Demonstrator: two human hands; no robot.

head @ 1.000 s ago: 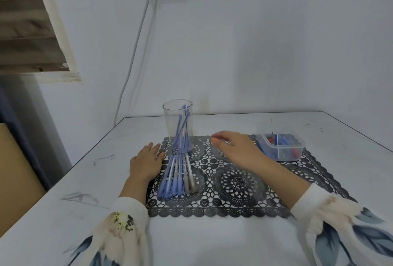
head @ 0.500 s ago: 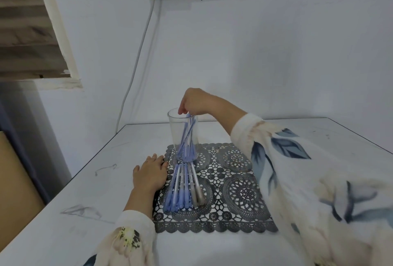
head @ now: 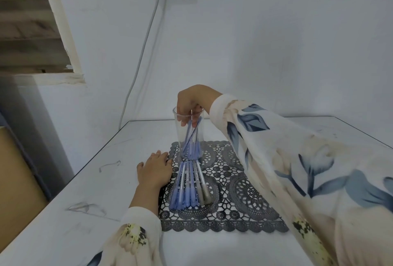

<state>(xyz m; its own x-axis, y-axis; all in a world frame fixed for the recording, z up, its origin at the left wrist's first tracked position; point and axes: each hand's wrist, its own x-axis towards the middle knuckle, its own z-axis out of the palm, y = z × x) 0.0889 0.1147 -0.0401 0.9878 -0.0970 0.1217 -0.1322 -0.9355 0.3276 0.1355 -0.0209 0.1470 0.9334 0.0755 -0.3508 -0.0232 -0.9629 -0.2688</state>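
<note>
Right hand [head: 194, 100] is held over a clear cup [head: 198, 138], which stands upright at the far edge of a dark lace mat [head: 244, 197] on the white tabletop [head: 85, 180]. Its fingers [head: 184, 120] point down inside the rim, drawn together at the tops of the blue pens [head: 190, 146] standing in the cup. Whether they pinch a pen cannot be told through the wall of the cup.

Left hand [head: 156, 170] lies flat, palm down, at the mat's left edge, fingers straight and slightly spread. Just beside it, a row of pens [head: 189, 185] lies side by side on the mat, near the cup's base.
</note>
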